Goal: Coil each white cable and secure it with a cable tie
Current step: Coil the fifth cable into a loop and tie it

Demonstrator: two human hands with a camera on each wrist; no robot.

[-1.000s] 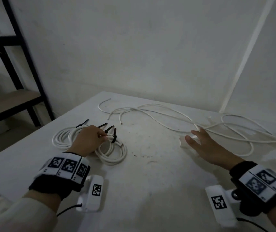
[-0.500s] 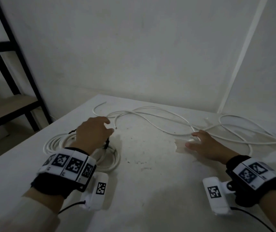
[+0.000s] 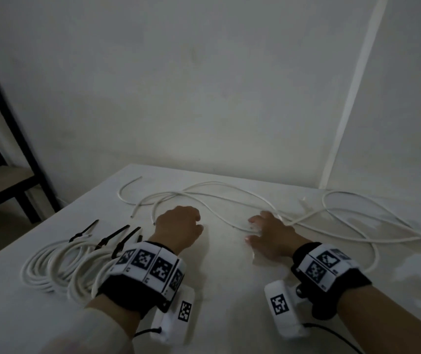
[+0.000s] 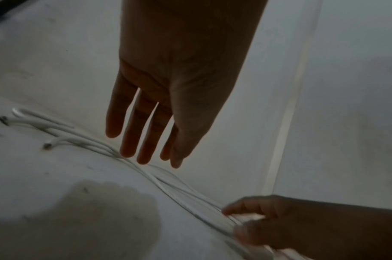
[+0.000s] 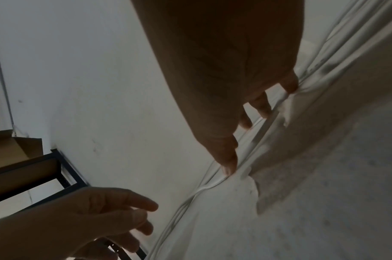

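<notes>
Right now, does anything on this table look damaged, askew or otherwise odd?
The table surface looks torn or peeled: a ragged pale flap lies just beside the right hand. Otherwise only the loose white cables sprawl tangled across the far side; the tied coils lie neatly at left.

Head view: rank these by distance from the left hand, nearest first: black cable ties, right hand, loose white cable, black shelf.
1. loose white cable: right beside the left hand, on its left.
2. black cable ties: a little further left, on the coiled cables.
3. right hand: off to the right.
4. black shelf: far left, clearly farthest.
</notes>
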